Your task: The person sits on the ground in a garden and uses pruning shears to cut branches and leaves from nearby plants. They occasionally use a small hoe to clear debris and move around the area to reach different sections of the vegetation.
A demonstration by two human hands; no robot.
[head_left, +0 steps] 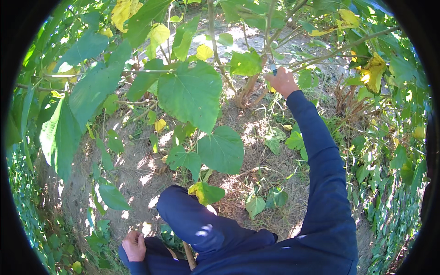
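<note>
My right hand (282,82) is stretched out to the leafy shrub, its fingers closed on a small tool with a bluish handle (274,70); its kind cannot be told. Close by on the left rise the shrub's brown stems (246,92), which fork just above the ground. A thin branch (316,61) runs past the hand to the upper right. Down at the lower left, my left hand (134,246) rests by my knee with its fingers curled in; nothing shows in it. A large green leaf (190,92) hangs between me and the stems.
Leafy branches (99,82) reach in from the left, and yellowing leaves (373,74) hang at the right. A clump of cut-looking stems (347,98) stands beyond my right arm. A wooden stick (189,256) lies between my legs. Dry grass and soil (247,165) cover the ground.
</note>
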